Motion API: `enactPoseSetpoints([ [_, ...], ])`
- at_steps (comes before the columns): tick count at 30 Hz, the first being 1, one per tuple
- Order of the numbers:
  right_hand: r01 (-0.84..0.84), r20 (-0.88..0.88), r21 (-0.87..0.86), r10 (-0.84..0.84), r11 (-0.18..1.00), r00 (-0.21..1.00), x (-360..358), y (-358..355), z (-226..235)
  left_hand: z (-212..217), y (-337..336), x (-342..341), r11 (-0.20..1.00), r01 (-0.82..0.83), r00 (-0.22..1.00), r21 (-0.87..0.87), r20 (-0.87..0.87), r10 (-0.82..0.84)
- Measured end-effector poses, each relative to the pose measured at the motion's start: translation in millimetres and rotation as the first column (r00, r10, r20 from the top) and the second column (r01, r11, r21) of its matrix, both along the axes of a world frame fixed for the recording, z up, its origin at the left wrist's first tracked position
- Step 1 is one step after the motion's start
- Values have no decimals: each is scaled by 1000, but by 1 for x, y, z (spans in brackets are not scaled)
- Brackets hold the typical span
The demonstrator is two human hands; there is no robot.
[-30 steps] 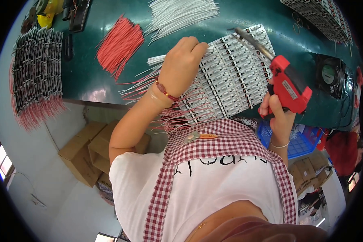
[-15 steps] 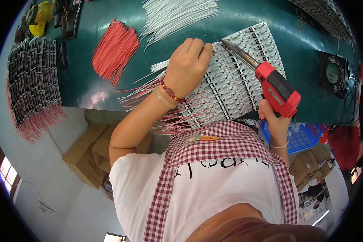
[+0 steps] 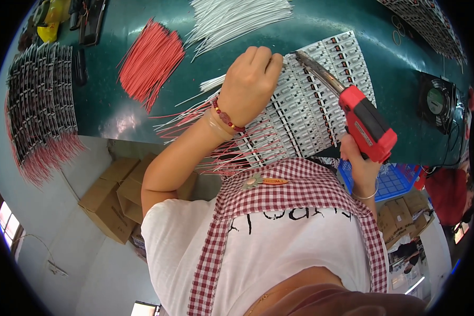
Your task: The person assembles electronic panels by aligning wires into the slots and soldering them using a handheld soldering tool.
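Observation:
My left hand [image 3: 252, 79] is closed, fingertips pinched over the upper left part of a panel of small white circuit boards [image 3: 321, 89]. A bundle of white wires [image 3: 211, 83] pokes out from beneath this hand; the fingertips' exact grip is hidden. In my right hand [image 3: 361, 167] is a red-and-black soldering gun [image 3: 367, 124], held by its handle. Its dark tip reaches the panel's upper edge, close to my left fingertips; whether it touches is unclear. Red and white wires [image 3: 242, 150] trail from the panel's left side, below my left forearm.
A pile of red wires [image 3: 151, 66] and a pile of white wires [image 3: 237, 21] lie on the green table [image 3: 100, 113]. Wired boards [image 3: 42, 100] hang over the left edge. At right are a small black fan [image 3: 436, 102], more panels [image 3: 429, 23] and a blue basket [image 3: 387, 184] below.
The view has shifted slightly. The soldering gun's body sits a little lower and farther right, its tip still by my left fingertips. Both hands keep their hold.

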State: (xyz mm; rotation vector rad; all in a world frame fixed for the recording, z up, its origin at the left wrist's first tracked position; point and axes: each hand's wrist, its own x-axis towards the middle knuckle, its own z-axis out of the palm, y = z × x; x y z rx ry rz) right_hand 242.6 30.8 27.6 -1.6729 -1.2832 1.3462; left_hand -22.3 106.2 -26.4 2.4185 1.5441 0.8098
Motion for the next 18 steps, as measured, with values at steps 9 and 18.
enactPoseSetpoints([
  [9,-34,33,-39,36,999,999,-2,3,-1,1,1,0,1000,-2,1000,-4,-5,2],
  [18,45,-9,-44,-46,998,999,-2,0,9,1,0,0,1000,-1,1000,-23,-18,0],
])
